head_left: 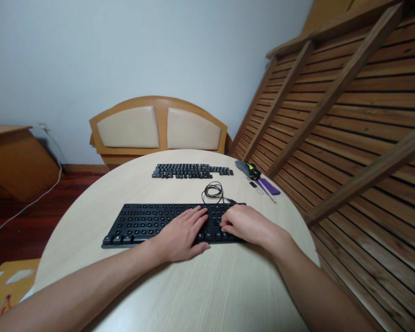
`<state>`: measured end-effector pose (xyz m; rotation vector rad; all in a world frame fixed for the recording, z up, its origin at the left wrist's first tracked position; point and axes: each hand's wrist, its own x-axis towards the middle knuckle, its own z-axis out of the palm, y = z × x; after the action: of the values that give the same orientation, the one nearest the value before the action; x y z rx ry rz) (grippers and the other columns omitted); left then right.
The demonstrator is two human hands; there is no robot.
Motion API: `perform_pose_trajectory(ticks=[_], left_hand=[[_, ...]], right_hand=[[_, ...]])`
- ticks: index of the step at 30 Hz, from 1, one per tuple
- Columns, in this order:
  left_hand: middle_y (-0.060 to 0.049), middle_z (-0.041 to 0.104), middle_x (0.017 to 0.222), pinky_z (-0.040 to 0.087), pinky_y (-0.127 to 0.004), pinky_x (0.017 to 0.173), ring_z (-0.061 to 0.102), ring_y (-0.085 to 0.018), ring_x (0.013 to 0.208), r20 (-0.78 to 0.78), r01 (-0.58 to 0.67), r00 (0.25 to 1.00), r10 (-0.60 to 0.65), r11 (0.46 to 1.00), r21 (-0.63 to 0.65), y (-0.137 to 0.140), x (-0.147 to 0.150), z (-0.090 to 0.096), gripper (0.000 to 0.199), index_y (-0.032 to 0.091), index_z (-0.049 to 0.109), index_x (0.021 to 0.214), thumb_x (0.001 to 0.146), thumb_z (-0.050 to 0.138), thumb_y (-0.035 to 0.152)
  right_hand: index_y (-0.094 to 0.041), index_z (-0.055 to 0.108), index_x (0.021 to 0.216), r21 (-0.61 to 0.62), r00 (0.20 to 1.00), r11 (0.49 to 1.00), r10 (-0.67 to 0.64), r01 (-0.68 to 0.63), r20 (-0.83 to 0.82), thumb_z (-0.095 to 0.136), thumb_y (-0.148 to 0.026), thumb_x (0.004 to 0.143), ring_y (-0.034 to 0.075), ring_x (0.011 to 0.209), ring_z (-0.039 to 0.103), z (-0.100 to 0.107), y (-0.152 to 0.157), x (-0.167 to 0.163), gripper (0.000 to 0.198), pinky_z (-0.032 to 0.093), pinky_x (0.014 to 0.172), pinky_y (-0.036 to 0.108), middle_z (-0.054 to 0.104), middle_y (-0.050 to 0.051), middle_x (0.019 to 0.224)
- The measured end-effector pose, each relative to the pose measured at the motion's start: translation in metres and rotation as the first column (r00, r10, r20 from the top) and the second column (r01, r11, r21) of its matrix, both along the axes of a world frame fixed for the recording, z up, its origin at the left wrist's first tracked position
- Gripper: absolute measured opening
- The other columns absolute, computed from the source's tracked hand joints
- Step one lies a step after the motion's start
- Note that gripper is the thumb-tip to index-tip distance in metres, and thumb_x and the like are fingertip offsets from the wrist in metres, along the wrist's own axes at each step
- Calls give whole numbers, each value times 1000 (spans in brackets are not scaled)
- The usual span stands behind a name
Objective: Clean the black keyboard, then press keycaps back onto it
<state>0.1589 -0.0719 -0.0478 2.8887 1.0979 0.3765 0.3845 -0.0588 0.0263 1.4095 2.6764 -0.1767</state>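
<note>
A black keyboard (148,219) lies on the round table, most of its keycaps off and the bare key sockets showing. Some caps are still on along its bottom row. My left hand (183,233) rests flat across the keyboard's right-middle part, fingers stretched out and the thumb over the front edge. Over the number pad at the right end, my right hand (247,223) is closed, thumb and fingers drawn together against the keys. What is between those fingertips, if anything, is hidden. Behind the keyboard, loose black keycaps (183,171) are laid out in rows.
A coiled black cable (213,190) lies behind the keyboard. On the table's (221,290) right side are a yellow-and-black item (252,170), a purple flat piece (269,186) and thin tools. Wooden slats (352,138) lean along the right; a headboard (162,124) stands behind.
</note>
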Motion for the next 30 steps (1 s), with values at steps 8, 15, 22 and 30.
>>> perform_pose_trajectory(ticks=[8,15,22,30], left_hand=[[-20,41,154,29,-48,120,33,-33,146,6,3,1000,-3,1000,2,0,0,2,72,7,44,143,92,53,58],[-22,48,148,34,-48,117,43,-34,140,39,-9,999,8,1000,9,-2,2,9,72,6,50,138,85,60,54],[-13,64,131,49,-42,103,62,-27,117,52,-53,997,51,998,40,33,0,35,40,13,61,122,99,48,43],[-11,68,116,50,-35,94,62,-25,109,-115,-100,985,129,968,229,129,10,34,26,16,67,114,99,51,29]], right_hand=[[-22,73,109,43,945,991,135,-128,-297,63,-45,89,26,107,63,-12,13,11,33,45,93,35,71,9,115],[-21,36,153,-77,917,970,191,-231,-350,80,-61,66,34,149,22,-38,24,10,105,18,120,51,30,16,161],[-15,48,145,-144,948,974,126,-174,-292,84,-60,58,36,146,28,-32,28,17,104,22,120,49,36,18,158],[-14,44,147,-204,962,976,17,-75,-272,89,-54,51,38,144,32,-28,32,39,113,25,119,50,39,18,155]])
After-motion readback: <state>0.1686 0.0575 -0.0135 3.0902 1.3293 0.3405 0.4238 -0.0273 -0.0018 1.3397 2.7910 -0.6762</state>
